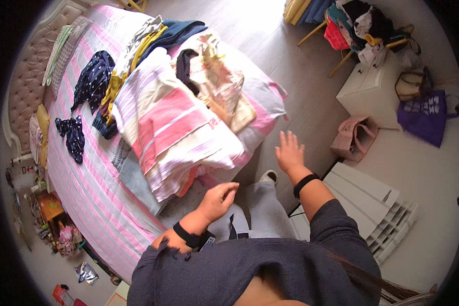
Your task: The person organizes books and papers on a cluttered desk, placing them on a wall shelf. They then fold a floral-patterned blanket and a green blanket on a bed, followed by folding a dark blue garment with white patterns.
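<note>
My left hand [218,201] is in the air in front of my body, beside the near edge of the bed. Its fingers are loosely curved and a little apart, with nothing seen in them. To the right, my right hand [290,154] is raised over the floor with its fingers spread, holding nothing. Closest to both hands is a large striped cloth [178,127] in pink, cream and lilac, bunched on the bed. Under its near side lies a light blue garment [140,181]. A floral cream garment [217,76] rests at its far side.
The bed [99,204] has a pink-striped sheet. Dotted navy garments [94,76] and a dark blue one [176,35] lie on it. At right stand a pink bag [353,140], a white cabinet [367,92], a clothes-covered chair [370,30], a purple bag [424,117] and a white radiator [362,196].
</note>
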The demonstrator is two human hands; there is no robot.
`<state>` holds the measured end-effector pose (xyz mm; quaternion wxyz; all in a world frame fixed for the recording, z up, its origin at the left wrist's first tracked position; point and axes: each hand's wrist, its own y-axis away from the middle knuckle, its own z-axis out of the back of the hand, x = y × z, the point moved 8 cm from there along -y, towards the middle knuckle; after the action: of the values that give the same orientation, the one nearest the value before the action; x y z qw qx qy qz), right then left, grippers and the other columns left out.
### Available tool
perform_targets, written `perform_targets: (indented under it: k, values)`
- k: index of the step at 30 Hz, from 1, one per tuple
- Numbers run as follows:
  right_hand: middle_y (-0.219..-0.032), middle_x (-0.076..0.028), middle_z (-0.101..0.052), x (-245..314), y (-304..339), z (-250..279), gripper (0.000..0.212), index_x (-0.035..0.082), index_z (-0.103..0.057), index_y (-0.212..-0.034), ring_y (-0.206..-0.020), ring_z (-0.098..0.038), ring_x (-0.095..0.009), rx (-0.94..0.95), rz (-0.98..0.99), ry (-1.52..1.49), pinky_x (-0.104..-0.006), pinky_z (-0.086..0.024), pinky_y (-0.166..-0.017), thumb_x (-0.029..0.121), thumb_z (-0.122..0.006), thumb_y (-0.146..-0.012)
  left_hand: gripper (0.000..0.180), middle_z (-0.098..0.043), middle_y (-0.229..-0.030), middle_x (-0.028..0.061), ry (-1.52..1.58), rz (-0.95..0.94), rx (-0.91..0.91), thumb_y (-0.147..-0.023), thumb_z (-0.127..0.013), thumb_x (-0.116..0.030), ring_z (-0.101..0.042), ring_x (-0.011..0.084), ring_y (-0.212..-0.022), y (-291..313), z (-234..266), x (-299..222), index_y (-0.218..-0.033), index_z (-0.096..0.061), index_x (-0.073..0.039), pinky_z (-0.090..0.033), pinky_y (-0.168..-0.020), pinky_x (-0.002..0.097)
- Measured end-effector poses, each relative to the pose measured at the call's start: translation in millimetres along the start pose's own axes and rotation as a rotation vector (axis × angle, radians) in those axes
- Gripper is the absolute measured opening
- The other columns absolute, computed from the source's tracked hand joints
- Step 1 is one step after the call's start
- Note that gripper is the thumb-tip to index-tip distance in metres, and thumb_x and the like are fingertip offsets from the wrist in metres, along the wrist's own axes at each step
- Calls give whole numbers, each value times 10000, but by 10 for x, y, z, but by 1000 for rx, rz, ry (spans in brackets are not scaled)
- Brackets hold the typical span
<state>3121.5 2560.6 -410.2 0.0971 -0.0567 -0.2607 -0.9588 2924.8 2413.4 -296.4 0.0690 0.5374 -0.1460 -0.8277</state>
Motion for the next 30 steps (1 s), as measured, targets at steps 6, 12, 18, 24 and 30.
perform_targets:
  k: [6,12,18,24,30]
  values:
    - [-1466,-112,-135,885,-1069,523,618,183,-193,-1404,-1344,-154,-292,-113,416,107,-532,-164,-1045,372,-432,-867,214,-601,-1025,175,-120,-235,-356,-749,-542,37,-594,299,-947,-1181,383,-625,-949,-597,-16,-458,-836,331]
    - [-1278,-191,-455,-204,-1906,175,674,72,-493,-1234,-1225,-392,-311,797,-116,-228,-444,-314,-989,591,-411,-813,419,-385,-1281,213,-446,-125,-492,-723,-602,-63,-343,413,-1189,-2199,668,-515,-1130,-503,-45,-292,-998,447]
    - [-1043,-176,-599,-1162,-2350,866,398,41,-603,-1045,-1022,-538,-338,633,303,233,-406,-432,-864,361,-462,-854,920,-96,-1432,213,-603,365,-521,-671,-710,-307,-113,460,-1285,-2527,937,-288,-1393,-167,-133,-154,-1029,546]
    - [-982,-191,-615,-1105,-3103,1551,342,31,-588,-1054,-945,-578,-335,502,499,56,-381,-452,-828,286,-500,-844,904,198,-1457,103,-502,1064,132,-643,-711,-447,194,488,-1276,-2834,627,269,-1377,-187,-399,-33,-913,742]
    - [-952,-184,-625,-920,-3828,2668,302,24,-587,-1050,-902,-603,-307,492,601,-108,-339,-470,-796,234,-537,-838,1000,164,-1462,113,-174,1315,80,-690,-694,-403,155,448,-1303,-2847,185,112,-1424,-36,-232,-137,-994,648]
